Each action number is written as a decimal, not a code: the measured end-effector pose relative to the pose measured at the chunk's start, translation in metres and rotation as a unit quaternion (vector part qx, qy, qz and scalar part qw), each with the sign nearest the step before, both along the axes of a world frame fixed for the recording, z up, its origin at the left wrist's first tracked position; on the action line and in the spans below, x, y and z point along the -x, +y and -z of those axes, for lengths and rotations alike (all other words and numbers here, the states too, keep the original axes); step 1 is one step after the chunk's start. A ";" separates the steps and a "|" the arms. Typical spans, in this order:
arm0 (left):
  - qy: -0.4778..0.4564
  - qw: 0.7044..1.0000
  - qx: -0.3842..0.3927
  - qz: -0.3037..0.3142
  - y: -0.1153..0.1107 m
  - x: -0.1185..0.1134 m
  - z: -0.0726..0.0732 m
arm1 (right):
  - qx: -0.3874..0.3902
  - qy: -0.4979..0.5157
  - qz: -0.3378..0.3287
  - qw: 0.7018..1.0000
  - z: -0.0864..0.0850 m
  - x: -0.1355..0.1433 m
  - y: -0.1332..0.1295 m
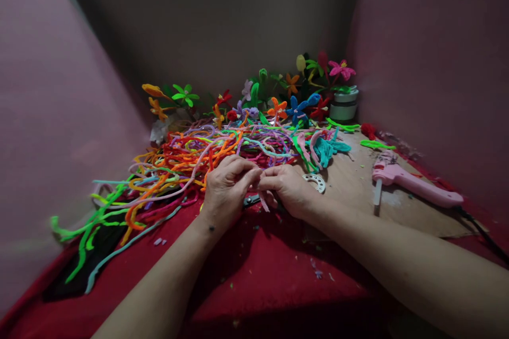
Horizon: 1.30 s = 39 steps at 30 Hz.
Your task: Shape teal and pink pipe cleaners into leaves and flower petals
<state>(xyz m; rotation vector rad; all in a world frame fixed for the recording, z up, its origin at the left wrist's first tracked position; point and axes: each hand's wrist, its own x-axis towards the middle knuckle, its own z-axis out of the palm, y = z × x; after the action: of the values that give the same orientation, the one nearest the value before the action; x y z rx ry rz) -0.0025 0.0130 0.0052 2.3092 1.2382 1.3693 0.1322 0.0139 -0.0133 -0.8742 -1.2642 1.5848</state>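
Note:
A short light-pink pipe cleaner (264, 202) hangs down from between my two hands, its upper part hidden by the fingers. My left hand (230, 183) is closed, thumb and fingertips pinched together on it. Fingertip to fingertip with the left, my right hand (286, 185) is also closed around the pipe cleaner. Just below the hands lies a metal tool with a pivot (250, 200), mostly covered, perhaps scissors. A white ring with holes (315, 182) rests beside my right hand.
A large tangle of coloured pipe cleaners (191, 153) spreads behind and left of my hands. Pipe-cleaner flowers (296, 108) stand along the back, near a white pot (344, 103). At right, a pink glue gun (417, 183) lies on a brown board (350, 206) over red cloth (254, 275).

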 end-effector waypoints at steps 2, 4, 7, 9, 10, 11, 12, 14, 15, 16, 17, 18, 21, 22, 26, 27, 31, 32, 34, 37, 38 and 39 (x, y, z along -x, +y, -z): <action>0.003 1.000 -0.018 -0.003 -0.002 -0.001 -0.001 | 0.002 0.006 -0.004 1.000 0.000 0.000 0.000; -0.005 1.000 -0.021 -0.005 -0.004 -0.002 -0.004 | -0.005 0.010 0.004 1.000 0.001 0.000 0.001; -0.076 0.995 0.057 -0.035 -0.003 -0.002 -0.009 | 0.009 0.033 0.028 0.999 0.004 -0.001 0.004; -0.140 0.980 0.136 -0.047 0.001 0.000 -0.011 | 0.026 0.058 0.047 0.997 0.007 -0.001 0.007; -0.168 0.969 0.174 -0.041 0.004 0.001 -0.011 | 0.028 0.070 0.056 0.996 0.008 -0.002 0.009; -0.191 0.958 0.212 -0.026 0.006 0.003 -0.011 | 0.029 0.078 0.063 0.994 0.009 -0.002 0.010; -0.211 0.945 0.249 -0.006 0.008 0.004 -0.009 | 0.029 0.083 0.069 0.994 0.010 -0.002 0.011; -0.232 0.920 0.314 0.039 0.012 0.005 -0.005 | 0.028 0.084 0.076 0.993 0.010 -0.003 0.011; -0.234 0.908 0.342 0.060 0.012 0.005 -0.003 | 0.024 0.082 0.077 0.993 0.009 -0.003 0.011; -0.234 0.898 0.366 0.077 0.012 0.005 -0.001 | 0.017 0.075 0.080 0.994 0.009 -0.003 0.010; -0.233 0.889 0.385 0.086 0.012 0.004 0.000 | 0.010 0.066 0.084 0.994 0.008 -0.003 0.009; -0.234 0.882 0.400 0.089 0.012 0.003 0.002 | 0.005 0.055 0.090 0.994 0.007 -0.003 0.008; -0.246 0.866 0.428 0.078 0.010 0.003 0.003 | 0.002 0.032 0.108 0.994 0.005 -0.003 0.006; -0.249 0.862 0.434 0.076 0.009 0.003 0.003 | 0.002 0.029 0.109 0.994 0.004 -0.002 0.005; -0.260 0.856 0.441 0.075 0.007 0.002 0.000 | -0.017 0.020 0.128 0.991 0.000 -0.002 0.004; -0.258 0.860 0.434 0.073 0.006 0.001 -0.002 | -0.023 0.022 0.137 0.990 0.000 -0.002 0.005; -0.234 0.881 0.405 0.065 0.004 -0.002 -0.004 | -0.052 0.024 0.161 0.985 0.001 -0.004 0.008; -0.231 0.883 0.404 0.066 0.004 -0.002 -0.004 | -0.055 0.021 0.163 0.985 0.001 -0.004 0.009; -0.229 0.881 0.407 0.074 0.003 -0.002 -0.004 | -0.050 0.020 0.173 0.983 0.002 -0.004 0.009; -0.232 0.871 0.425 0.083 0.002 -0.001 -0.003 | -0.042 0.028 0.183 0.982 0.001 -0.003 0.008; -0.238 0.865 0.435 0.078 0.002 -0.001 -0.003 | -0.043 0.028 0.184 0.982 0.000 -0.003 0.007; -0.245 0.859 0.445 0.070 0.001 -0.001 -0.003 | -0.046 0.027 0.184 0.981 0.000 -0.002 0.006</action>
<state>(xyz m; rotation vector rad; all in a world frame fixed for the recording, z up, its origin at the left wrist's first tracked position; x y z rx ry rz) -0.0012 0.0144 0.0083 1.2793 1.1468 0.9294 0.1346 0.0201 -0.0133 -0.9380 -1.0580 1.2387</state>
